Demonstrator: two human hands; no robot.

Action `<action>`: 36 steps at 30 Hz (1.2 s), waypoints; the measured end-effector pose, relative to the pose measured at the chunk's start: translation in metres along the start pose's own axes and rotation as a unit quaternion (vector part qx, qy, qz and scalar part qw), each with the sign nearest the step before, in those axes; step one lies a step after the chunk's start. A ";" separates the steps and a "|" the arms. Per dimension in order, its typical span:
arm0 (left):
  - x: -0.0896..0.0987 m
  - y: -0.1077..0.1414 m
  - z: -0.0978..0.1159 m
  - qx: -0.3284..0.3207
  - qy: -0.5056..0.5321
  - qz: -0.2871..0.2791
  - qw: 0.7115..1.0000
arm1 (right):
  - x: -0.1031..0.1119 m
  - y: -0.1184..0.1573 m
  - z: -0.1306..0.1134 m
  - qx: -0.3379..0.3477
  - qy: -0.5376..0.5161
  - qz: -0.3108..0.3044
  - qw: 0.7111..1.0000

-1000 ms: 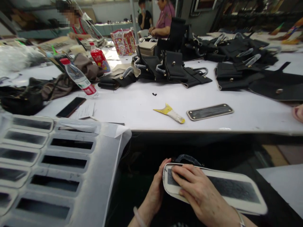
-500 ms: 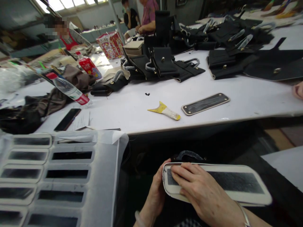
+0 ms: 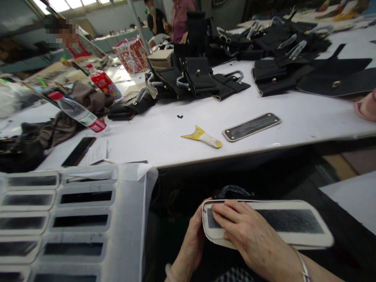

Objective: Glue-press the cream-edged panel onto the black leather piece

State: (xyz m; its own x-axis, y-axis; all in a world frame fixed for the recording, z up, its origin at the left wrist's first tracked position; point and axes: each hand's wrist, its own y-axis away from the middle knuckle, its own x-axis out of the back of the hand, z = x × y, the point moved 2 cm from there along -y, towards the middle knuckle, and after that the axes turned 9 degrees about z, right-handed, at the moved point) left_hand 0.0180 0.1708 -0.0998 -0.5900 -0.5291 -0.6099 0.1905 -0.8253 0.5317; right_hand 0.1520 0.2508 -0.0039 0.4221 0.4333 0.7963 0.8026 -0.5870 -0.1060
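Observation:
Over my lap I hold a long pale panel with rounded ends and a dark grey strip along its middle. It seems to be the underside of a black handbag. A plastic-wrapped handle shows just beyond the panel's far edge. My left hand is closed around the left end, its fingers partly hidden behind it. My right hand bears down on the left half of the panel, fingers close together and thumb near the lower edge.
A white table holds a yellow-and-white tool, a dark riveted strip, a phone, bottles and black bags. At left stands a rack with pale-framed panels. A person's hand rests at the right edge.
The view has shifted slightly, so the table's things appear a little further left. Both hands keep their places on the panel, whose right end has shifted slightly left and up.

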 end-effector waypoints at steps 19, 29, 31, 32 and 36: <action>-0.002 0.005 0.011 0.020 -0.036 -0.028 0.999 | -0.006 0.000 0.001 -0.013 -0.003 -0.001 1.000; -0.009 0.009 0.011 0.015 -0.034 -0.020 0.999 | -0.004 -0.001 0.000 -0.025 -0.014 0.000 1.000; -0.010 0.010 0.011 0.013 -0.036 -0.010 0.999 | -0.004 0.000 0.001 -0.022 -0.010 0.004 1.000; -0.011 0.010 0.011 0.011 -0.038 -0.005 0.999 | -0.004 0.001 0.001 -0.019 -0.008 0.005 1.000; -0.014 0.010 0.011 0.002 -0.052 0.006 0.999 | -0.005 0.003 0.001 -0.009 0.002 0.016 1.000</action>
State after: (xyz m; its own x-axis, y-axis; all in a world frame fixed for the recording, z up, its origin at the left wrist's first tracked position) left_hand 0.0196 0.1721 -0.0790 -0.6663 -0.5151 -0.5392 0.1944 -0.8180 0.5413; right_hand 0.1528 0.2479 -0.0088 0.4460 0.4118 0.7947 0.7813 -0.6123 -0.1212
